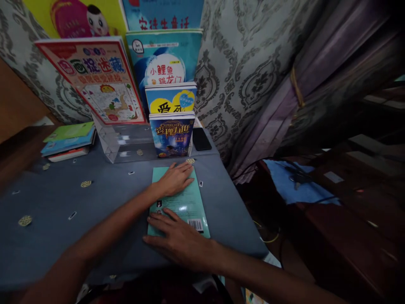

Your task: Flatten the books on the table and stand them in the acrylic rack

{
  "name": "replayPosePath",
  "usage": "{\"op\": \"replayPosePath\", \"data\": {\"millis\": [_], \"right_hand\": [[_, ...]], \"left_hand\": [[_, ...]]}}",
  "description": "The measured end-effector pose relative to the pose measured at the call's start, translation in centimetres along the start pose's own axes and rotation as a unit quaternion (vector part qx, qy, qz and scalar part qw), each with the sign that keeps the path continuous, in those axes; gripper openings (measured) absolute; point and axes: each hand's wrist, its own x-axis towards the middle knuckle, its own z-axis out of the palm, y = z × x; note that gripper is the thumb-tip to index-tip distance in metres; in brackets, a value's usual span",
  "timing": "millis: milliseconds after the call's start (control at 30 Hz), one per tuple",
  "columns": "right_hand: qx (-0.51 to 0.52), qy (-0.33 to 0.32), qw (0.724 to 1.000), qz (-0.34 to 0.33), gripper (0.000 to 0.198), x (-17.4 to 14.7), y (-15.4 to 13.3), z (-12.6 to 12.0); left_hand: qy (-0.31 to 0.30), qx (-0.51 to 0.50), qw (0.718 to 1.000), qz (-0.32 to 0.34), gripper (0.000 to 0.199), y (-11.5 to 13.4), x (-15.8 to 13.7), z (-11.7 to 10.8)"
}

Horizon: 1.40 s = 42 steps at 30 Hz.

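Note:
A teal book (182, 207) lies flat on the grey-blue tablecloth (117, 219), its back cover with a barcode facing up. Across its far part rests my left hand (175, 179), palm down, fingers stretched toward the upper right corner. My right hand (180, 240) lies on the near part, fingers spread over the left edge. Neither hand is wrapped around anything. Just beyond the left fingertips, a dark blue book (172, 135) stands at the front of a clear tiered rack (126, 152).
More books stand in the rack, including a red-bordered one (98, 84) and a teal one (167, 55). A small stack of books (69, 141) lies to the left. Right of the rack is a black phone (201, 139). A tied purple curtain (275, 109) hangs beyond the table's right edge.

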Motion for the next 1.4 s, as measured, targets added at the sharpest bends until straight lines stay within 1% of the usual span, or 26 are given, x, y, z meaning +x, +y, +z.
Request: {"op": "replayPosePath", "data": {"millis": [100,233,367,433,533,600,667,733,800,867,933,1000,1067,1100,1133,1167,1200,1233,1300,1400], "right_hand": [[-0.014,0.005,1.000,-0.011,0.035,-0.1,0.2,0.3],[-0.022,0.013,1.000,-0.011,0.036,0.1,0.3,0.7],[-0.007,0.015,1.000,-0.011,0.029,0.0,-0.1,0.8],[0.015,0.021,1.000,-0.012,0.024,-0.7,-0.2,0.6],[0.045,0.054,0.998,-0.006,0.021,-2.6,0.0,0.1],[0.050,0.089,0.995,0.009,0.018,-4.3,0.5,-0.4],[0.038,0.118,0.992,0.037,0.014,-5.8,1.5,-1.0],[0.013,0.135,0.988,0.076,0.012,-6.9,2.6,-1.6],[-0.010,0.143,0.984,0.107,0.014,-7.4,3.7,-2.0],[-0.021,0.152,0.981,0.117,0.016,-7.4,4.5,-2.1],[-0.020,0.168,0.979,0.113,0.018,-7.0,4.8,-1.8],[-0.012,0.193,0.975,0.112,0.020,-6.6,4.7,-1.4],[0.004,0.234,0.965,0.119,0.020,-6.3,4.3,-0.9],[0.015,0.258,0.957,0.128,0.020,-6.3,4.1,-0.8],[0.025,0.282,0.949,0.141,0.020,-6.4,3.9,-0.6],[0.033,0.304,0.939,0.159,0.021,-6.6,3.7,-0.6],[0.038,0.322,0.928,0.182,0.023,-6.7,3.6,-0.6],[0.040,0.335,0.919,0.206,0.024,-6.9,3.6,-0.6],[0.048,0.348,0.904,0.244,0.026,-7.2,3.7,-0.6],[0.081,0.351,0.895,0.264,0.024,-7.2,4.0,-0.6]], "left_hand": [[0.007,0.000,1.000,0.010,0.047,0.0,0.9,0.3],[0.012,0.019,1.000,0.019,0.043,-0.2,1.0,0.0],[0.011,0.098,0.995,0.016,0.037,-0.7,0.4,-0.8],[0.008,0.135,0.991,-0.002,0.034,-1.5,-0.5,-1.4],[0.013,0.169,0.984,-0.062,0.029,-3.1,-3.1,-2.6],[0.021,0.186,0.976,-0.111,0.029,-4.0,-5.7,-3.5],[0.008,0.210,0.965,-0.157,0.032,-4.4,-8.6,-4.5],[-0.017,0.234,0.952,-0.196,0.038,-4.0,-11.5,-5.3],[-0.049,0.247,0.937,-0.243,0.041,-3.0,-13.7,-6.0],[-0.107,0.248,0.928,-0.256,0.038,-1.7,-15.0,-6.7],[-0.152,0.248,0.922,-0.254,0.035,0.0,-15.2,-7.2],[-0.155,0.248,0.926,-0.239,0.032,1.7,-14.5,-7.4],[-0.115,0.227,0.949,-0.189,0.029,3.5,-13.2,-6.8],[-0.092,0.199,0.967,-0.132,0.028,4.4,-12.5,-6.1],[-0.074,0.159,0.983,-0.055,0.028,5.2,-11.8,-5.3],[-0.049,0.123,0.991,0.018,0.029,5.9,-11.2,-4.3],[-0.029,0.102,0.991,0.080,0.033,6.6,-10.8,-3.3],[-0.015,0.092,0.988,0.119,0.038,7.0,-10.4,-2.3],[-0.015,0.084,0.985,0.149,0.045,7.5,-9.8,-0.7],[-0.035,0.069,0.987,0.141,0.048,7.2,-9.0,0.3]]}}
